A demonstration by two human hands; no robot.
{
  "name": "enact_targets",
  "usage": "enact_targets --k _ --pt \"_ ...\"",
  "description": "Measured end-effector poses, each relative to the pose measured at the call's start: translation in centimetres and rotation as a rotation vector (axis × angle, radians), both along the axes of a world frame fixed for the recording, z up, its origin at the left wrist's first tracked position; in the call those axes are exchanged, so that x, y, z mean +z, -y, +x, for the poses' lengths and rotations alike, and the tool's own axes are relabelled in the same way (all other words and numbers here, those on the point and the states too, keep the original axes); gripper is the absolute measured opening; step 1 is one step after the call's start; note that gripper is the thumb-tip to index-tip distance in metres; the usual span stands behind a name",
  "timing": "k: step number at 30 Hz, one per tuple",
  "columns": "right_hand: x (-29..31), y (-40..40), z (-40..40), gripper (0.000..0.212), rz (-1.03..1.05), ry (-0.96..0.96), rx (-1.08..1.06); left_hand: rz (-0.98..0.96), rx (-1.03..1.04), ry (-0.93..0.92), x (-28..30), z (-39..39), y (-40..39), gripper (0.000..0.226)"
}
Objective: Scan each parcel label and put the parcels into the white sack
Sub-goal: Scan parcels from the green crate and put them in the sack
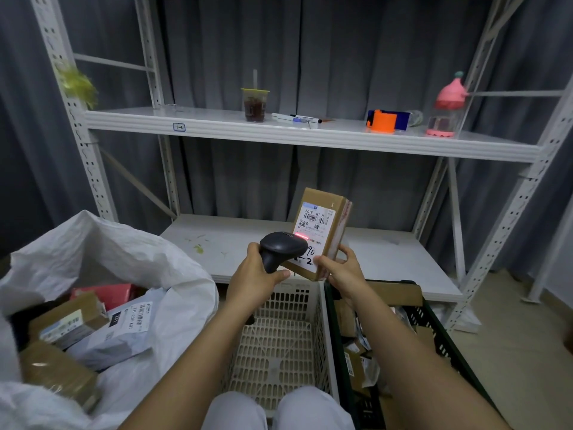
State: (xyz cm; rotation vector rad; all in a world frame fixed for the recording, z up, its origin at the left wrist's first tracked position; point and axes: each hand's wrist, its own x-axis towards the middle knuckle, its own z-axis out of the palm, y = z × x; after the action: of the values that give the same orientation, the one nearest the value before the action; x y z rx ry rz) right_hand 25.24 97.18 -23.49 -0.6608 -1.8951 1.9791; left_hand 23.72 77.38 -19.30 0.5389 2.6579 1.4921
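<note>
Parcel (321, 231) gripped in right hand (341, 271), scanner (280, 248) in left hand (252, 282).

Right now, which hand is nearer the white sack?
Left. The left hand, gripping the barcode scanner, is just past the white sack's right rim. The right hand holds the cardboard parcel farther right, over the dark crate.

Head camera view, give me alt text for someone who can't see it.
The left hand aims a scanner at the label on a box held by the right hand. A white sack holding parcels sits at left, crates below, shelves behind.
</note>
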Motion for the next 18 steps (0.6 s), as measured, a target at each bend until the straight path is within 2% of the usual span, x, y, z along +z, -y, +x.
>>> enact_targets --k 6,11,18 --pt "0.8 0.6 0.1 0.077 0.005 -0.028 0.020 0.018 0.014 0.000 0.1 -0.2 0.4 0.053" --pt "2.3 2.5 0.4 0.076 0.028 -0.069 0.046 0.134 0.055 -0.020 0.6 -0.1 1.9 0.054" --pt "5.0 11.1 -1.0 0.072 0.073 -0.163 0.283 0.411 0.348 -0.088 0.7 -0.2 10.8 0.048"
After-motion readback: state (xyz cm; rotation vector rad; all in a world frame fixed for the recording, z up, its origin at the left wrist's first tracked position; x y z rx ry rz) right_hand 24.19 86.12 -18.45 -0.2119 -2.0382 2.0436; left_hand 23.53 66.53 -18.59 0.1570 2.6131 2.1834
